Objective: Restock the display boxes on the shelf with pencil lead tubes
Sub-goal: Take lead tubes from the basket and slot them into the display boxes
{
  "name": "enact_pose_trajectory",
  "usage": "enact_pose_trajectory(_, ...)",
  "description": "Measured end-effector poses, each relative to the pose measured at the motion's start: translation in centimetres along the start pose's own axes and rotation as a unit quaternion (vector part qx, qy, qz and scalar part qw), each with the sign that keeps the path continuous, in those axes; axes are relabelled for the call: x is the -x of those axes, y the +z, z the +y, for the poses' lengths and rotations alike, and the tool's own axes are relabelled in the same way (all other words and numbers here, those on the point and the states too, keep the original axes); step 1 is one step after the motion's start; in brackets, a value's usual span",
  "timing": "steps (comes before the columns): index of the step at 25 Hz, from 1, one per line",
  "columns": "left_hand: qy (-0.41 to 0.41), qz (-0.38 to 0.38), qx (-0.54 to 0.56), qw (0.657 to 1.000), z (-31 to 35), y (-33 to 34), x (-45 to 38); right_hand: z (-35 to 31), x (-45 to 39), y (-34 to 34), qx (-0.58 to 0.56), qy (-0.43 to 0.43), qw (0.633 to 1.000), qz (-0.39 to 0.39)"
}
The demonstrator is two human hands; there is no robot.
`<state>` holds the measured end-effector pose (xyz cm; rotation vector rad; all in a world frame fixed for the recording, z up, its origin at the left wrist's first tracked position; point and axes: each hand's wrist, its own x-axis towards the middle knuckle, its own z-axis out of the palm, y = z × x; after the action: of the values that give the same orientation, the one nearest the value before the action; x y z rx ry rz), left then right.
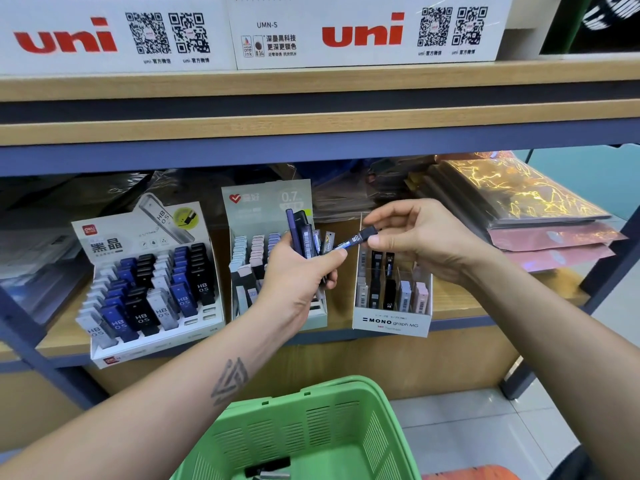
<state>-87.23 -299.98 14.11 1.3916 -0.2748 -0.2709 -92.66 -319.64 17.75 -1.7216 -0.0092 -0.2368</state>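
My left hand (298, 271) grips a fanned bunch of several dark lead tubes (304, 237) in front of the middle 0.7 display box (263, 206). My right hand (419, 237) pinches one black-and-blue lead tube (360, 239) by its upper end, its lower end at the bunch. Below it stands the white MONO graph MG display box (391, 323), partly filled with upright tubes. At the left sits the Deli HB 0.5 display box (152, 299), packed with blue, black and grey tubes.
A green plastic basket (311, 427) stands below the shelf with a dark tube or two (268, 467) inside. Stacked shiny packets (540, 216) lie right of the boxes. White uni cartons (363, 32) sit on the shelf above. A wooden shelf edge (311, 133) overhangs the boxes.
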Motion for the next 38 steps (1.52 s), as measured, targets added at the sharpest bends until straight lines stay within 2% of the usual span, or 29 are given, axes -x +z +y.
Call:
enact_pose_trajectory(3, 0.003, 0.005, -0.011, 1.0, 0.1, 0.7, -0.2, -0.1, -0.1, 0.0, -0.047, 0.012, 0.999, 0.022)
enact_pose_trajectory(6, -0.027, -0.005, 0.036, 0.999, 0.0, 1.5, -0.4, -0.4, -0.4, -1.0, -0.039, 0.001, 0.996, 0.08)
enact_pose_trajectory(11, -0.111, -0.033, 0.118, 0.986, 1.4, 1.9, -0.7, -0.6, -0.2, -3.5, 0.09, -0.035, 0.98, 0.175)
enact_pose_trajectory(15, -0.162, -0.062, 0.085, 0.981, 2.3, 2.2, -1.0, -0.3, -1.2, -4.4, 0.217, -0.034, 0.949, 0.226)
enact_pose_trajectory(19, -0.182, -0.067, 0.101, 0.976, 2.1, 2.3, -0.7, -0.1, -1.3, -4.0, 0.327, 0.003, 0.928, 0.177)
enact_pose_trajectory(23, -0.189, -0.059, 0.113, 0.974, 1.9, 1.8, -0.5, 0.7, -0.9, -2.3, 0.446, 0.011, 0.883, 0.147)
enact_pose_trajectory(31, -0.181, -0.079, 0.09, 0.976, 1.7, 1.7, 0.4, 3.1, -1.3, -0.8, 0.434, 0.041, 0.888, 0.147)
enact_pose_trajectory(38, -0.194, -0.108, 0.103, 0.97, 1.6, 1.4, 0.8, 3.5, -1.1, -0.6, 0.507, 0.005, 0.846, 0.165)
